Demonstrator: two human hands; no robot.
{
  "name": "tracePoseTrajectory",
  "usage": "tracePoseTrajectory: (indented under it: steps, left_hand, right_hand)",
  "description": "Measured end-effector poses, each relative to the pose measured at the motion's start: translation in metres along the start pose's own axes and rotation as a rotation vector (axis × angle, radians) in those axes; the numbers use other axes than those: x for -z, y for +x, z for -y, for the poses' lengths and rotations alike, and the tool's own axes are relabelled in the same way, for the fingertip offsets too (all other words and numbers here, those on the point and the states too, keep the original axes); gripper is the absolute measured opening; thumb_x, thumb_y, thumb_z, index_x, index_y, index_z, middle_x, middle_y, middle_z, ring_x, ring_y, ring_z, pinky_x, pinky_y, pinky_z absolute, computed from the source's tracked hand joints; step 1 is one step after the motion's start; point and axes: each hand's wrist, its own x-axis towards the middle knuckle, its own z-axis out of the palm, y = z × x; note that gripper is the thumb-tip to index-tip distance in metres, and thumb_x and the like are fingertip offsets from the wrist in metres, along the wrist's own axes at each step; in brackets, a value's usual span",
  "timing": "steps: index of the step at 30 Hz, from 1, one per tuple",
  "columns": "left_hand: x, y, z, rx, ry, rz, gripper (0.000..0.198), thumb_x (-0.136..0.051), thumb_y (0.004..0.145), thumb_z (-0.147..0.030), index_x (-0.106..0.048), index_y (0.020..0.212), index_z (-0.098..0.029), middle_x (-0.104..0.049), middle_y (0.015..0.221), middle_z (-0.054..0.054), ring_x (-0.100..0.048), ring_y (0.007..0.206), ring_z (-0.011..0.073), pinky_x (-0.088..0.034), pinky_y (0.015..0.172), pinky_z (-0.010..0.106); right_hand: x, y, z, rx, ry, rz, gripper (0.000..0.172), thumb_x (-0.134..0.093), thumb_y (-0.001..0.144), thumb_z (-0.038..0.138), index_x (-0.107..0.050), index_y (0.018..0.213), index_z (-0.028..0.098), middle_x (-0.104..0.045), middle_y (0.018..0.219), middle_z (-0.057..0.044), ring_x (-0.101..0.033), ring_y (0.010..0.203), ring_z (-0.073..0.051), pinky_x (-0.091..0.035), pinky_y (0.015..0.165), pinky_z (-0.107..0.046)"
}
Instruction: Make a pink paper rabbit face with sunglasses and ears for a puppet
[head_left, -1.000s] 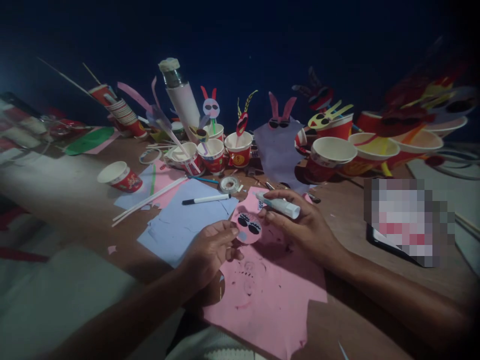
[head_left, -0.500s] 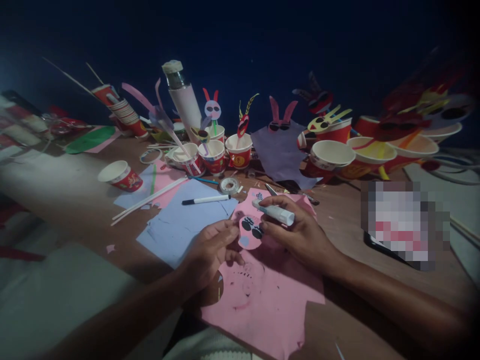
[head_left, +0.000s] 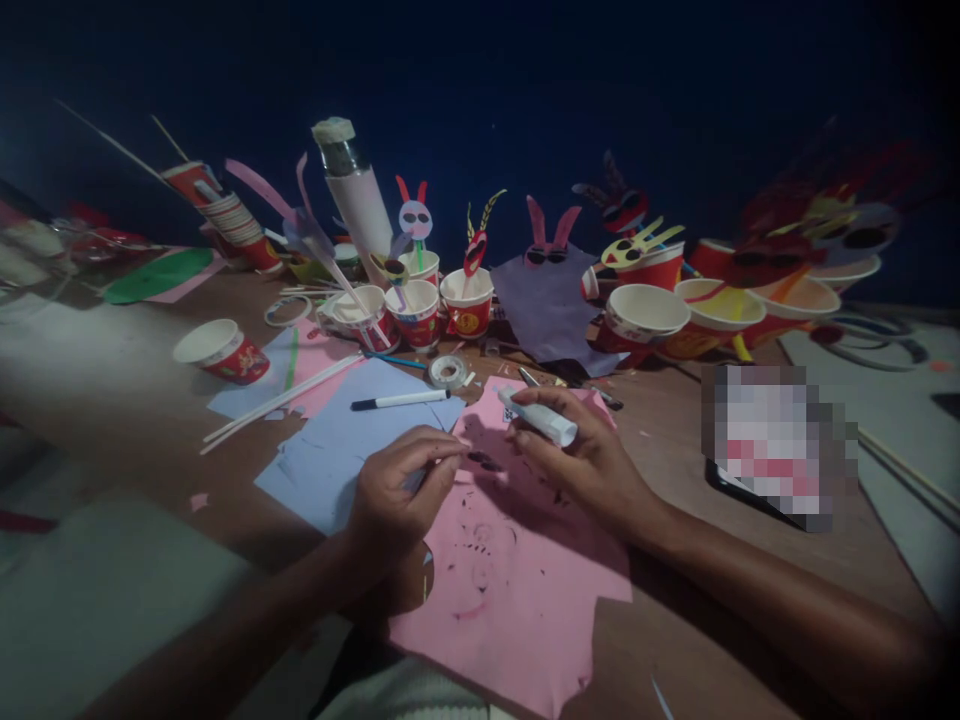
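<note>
My left hand point(head_left: 411, 487) pinches the edge of a small pink paper face point(head_left: 487, 461) between thumb and fingertips. The face is tipped nearly edge-on, so mostly its two black oval eyes show. My right hand point(head_left: 581, 450) is closed around a whitish tube point(head_left: 551, 424), held slantwise with its narrow end towards the upper left. I cannot make out what the tube contains. Below both hands lies a large pink sheet point(head_left: 517, 620) with black marks and a cut-out edge. A blue sheet point(head_left: 307, 480) lies to its left, and a black-and-white marker point(head_left: 401, 400) rests on it.
Red-and-white paper cups point(head_left: 466, 305) line the back, several holding paper animal faces on sticks. A tape roll point(head_left: 448, 372), white sticks point(head_left: 281, 402), a tipped cup point(head_left: 244, 362) and a tall bottle point(head_left: 356, 215) stand or lie around. A phone-like object point(head_left: 772, 500), partly blurred out, lies at right.
The pink face has tilted from facing me to nearly edge-on. My right fingers have come away from it, still holding the tube. The whole view has shifted slightly.
</note>
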Motion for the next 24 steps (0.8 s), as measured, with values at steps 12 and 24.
tracePoseTrajectory:
  steps: [12, 24]
  left_hand:
    - [0.008, -0.021, 0.015, -0.492, 0.466, 0.5, 0.008, -0.057, 0.081, -0.02, -0.062, 0.085, -0.014, -0.064, 0.091, 0.008, -0.056, 0.083, 0.0203, -0.042, 0.072, 0.035]
    - [0.011, -0.003, 0.0, 0.011, -0.099, 0.199, 0.01, -0.055, 0.081, -0.012, -0.063, 0.084, -0.016, -0.062, 0.087, 0.005, -0.058, 0.079, 0.0141, -0.045, 0.07, 0.025]
  right_hand:
    - [0.006, 0.005, -0.004, -0.018, 0.198, -0.061, 0.023, -0.059, 0.082, 0.027, -0.054, 0.105, 0.022, -0.064, 0.071, 0.003, -0.059, 0.063, -0.01, -0.046, 0.057, -0.022]
    - [0.008, 0.004, -0.008, -0.089, 0.385, -0.004, 0.033, -0.051, 0.086, 0.047, -0.062, 0.103, 0.02, -0.048, 0.053, 0.006, -0.04, 0.048, -0.007, -0.032, 0.046, -0.021]
